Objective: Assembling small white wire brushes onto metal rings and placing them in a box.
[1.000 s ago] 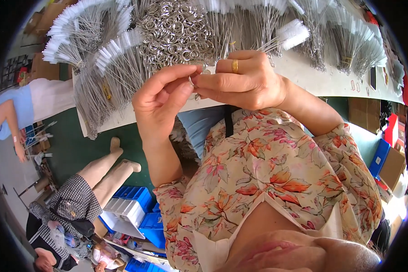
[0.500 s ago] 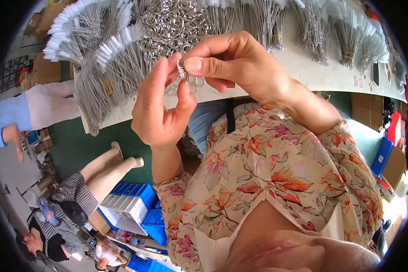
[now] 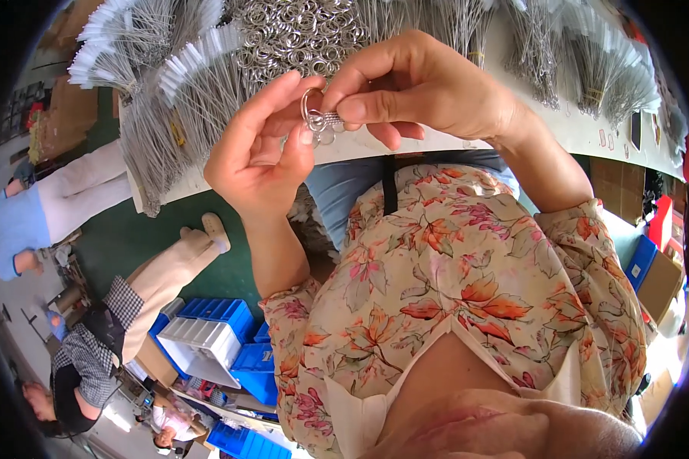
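In front of me, at the near edge of the table, my two hands meet around small silvery metal pieces. A split key ring [image 3: 305, 104] stands between the fingertips of my left hand [image 3: 262, 149], whose thumb and fingers curl around it. My right hand [image 3: 429, 96] pinches a short ridged metal piece [image 3: 332, 119] between thumb and forefinger. Smaller rings [image 3: 325, 138] hang below at the left thumb tip. How they link to the key ring is too small to make out. The right hand's other fingers are partly hidden behind its thumb.
A heap of metal rings [image 3: 298, 38] lies on the white table [image 3: 570, 141]. Bundles of thin wires with white ends [image 3: 195, 84] flank it, with more bundles [image 3: 601, 84] to the right. Blue bins [image 3: 256, 371] stand at lower left, where several other people are about.
My hands have tilted the metal pieces: the ridged piece now lies sideways and the key ring shows its open loop. At left, the nearby person in checked clothing has shifted.
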A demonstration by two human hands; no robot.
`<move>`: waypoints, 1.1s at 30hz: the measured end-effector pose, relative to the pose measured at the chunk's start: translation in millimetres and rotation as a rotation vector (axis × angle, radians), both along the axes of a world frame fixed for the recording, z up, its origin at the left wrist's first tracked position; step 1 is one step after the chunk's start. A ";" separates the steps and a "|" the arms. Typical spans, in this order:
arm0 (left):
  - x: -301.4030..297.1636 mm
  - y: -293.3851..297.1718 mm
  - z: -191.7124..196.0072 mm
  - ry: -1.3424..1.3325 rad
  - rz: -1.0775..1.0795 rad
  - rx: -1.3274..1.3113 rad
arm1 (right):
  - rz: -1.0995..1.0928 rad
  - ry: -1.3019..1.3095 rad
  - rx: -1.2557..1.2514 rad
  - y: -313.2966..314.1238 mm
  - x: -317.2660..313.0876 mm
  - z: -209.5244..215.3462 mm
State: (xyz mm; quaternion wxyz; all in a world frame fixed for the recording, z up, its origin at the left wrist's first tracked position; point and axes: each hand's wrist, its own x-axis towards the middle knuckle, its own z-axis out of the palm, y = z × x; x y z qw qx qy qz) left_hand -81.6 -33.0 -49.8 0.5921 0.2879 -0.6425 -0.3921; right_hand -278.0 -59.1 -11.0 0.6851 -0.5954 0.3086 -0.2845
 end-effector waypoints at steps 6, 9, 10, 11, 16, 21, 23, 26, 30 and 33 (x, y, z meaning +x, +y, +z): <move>3.5 -5.4 -0.6 0.070 -0.077 0.124 | -0.040 -0.090 0.087 3.7 6.5 -10.9; 3.5 -5.1 0.8 0.051 -0.070 0.135 | -0.117 -0.121 0.006 8.4 14.2 -17.6; 2.7 -3.5 3.0 0.039 -0.034 0.140 | -0.186 -0.160 -0.078 10.3 18.0 -21.5; 1.7 -2.6 4.1 0.028 0.002 0.145 | -0.187 -0.160 -0.078 10.8 21.1 -26.2; -0.7 -1.6 -1.8 0.087 0.047 0.209 | -0.528 0.140 -1.001 5.7 25.0 -33.8; -5.8 -1.0 -2.7 0.147 0.047 0.252 | -0.552 0.120 -1.013 8.5 24.3 -31.7; -7.8 -1.1 -1.9 0.119 0.106 0.218 | -0.499 0.087 -0.844 9.4 23.7 -32.2; -6.9 -0.5 -2.4 -0.044 0.175 0.150 | -0.249 -0.248 -0.108 2.4 19.8 -40.2; -7.7 2.3 -5.0 -0.120 0.178 0.128 | -0.191 -0.209 -0.189 -1.6 16.1 -45.6; -8.0 1.0 -8.4 -0.133 0.155 0.133 | -0.210 -0.123 -0.300 -1.9 16.6 -47.7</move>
